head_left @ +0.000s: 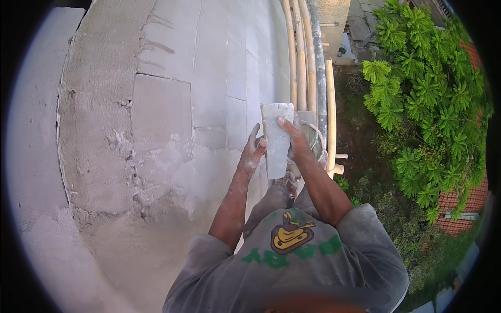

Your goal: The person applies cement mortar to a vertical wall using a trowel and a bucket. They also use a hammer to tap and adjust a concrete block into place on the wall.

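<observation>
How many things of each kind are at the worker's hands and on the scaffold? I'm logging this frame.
Hands on the float: 2, left hand and right hand
Grey plastering float: 1
Upright bamboo poles: 4
Grey metal pipe: 1
Total: 8

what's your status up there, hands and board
Left hand and right hand both gripping grey board. Block wall close left. Bamboo poles just ahead.

Block wall (172, 104) close left; bamboo poles (301, 57) ahead; open right.
</observation>
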The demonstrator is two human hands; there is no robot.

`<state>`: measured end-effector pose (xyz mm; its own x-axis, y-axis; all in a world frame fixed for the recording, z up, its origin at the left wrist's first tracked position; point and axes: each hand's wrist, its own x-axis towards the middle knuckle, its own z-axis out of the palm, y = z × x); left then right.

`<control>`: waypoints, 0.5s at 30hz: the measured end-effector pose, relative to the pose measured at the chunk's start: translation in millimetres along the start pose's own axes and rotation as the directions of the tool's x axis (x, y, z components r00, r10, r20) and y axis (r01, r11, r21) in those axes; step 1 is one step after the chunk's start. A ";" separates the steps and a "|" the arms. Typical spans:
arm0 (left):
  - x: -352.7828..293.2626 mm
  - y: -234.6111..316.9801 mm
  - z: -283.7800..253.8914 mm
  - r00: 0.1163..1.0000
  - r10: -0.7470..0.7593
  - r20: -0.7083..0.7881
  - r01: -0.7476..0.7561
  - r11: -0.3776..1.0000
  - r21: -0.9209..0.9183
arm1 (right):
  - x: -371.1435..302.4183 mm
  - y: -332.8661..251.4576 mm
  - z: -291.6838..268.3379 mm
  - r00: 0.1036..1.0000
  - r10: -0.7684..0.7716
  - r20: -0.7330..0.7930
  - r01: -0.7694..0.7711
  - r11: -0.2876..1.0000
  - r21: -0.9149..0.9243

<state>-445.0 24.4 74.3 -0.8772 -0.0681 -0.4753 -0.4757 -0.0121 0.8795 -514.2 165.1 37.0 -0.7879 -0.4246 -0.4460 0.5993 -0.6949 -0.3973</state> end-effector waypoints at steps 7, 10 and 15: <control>-13.2 -28.6 -14.5 0.994 -0.104 -0.017 0.100 0.983 -0.156 | -0.3 42.7 -18.0 0.997 0.058 -0.055 -0.057 0.998 0.020; -21.8 -52.5 -29.5 0.991 -0.134 -0.002 0.131 0.970 -0.207 | -11.9 58.3 -6.9 0.985 0.017 -0.173 -0.050 0.980 -0.193; -35.8 -89.5 -48.8 0.924 -0.374 0.076 0.362 0.796 -0.485 | -13.9 97.6 -28.5 0.960 0.041 -0.276 -0.203 0.781 -0.590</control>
<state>-367.8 -20.7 13.7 -0.6377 0.0171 -0.7701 -0.6644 -0.5181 0.5387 -440.7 119.7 -18.4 -0.6930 -0.2765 -0.6658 0.7116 -0.1143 -0.6933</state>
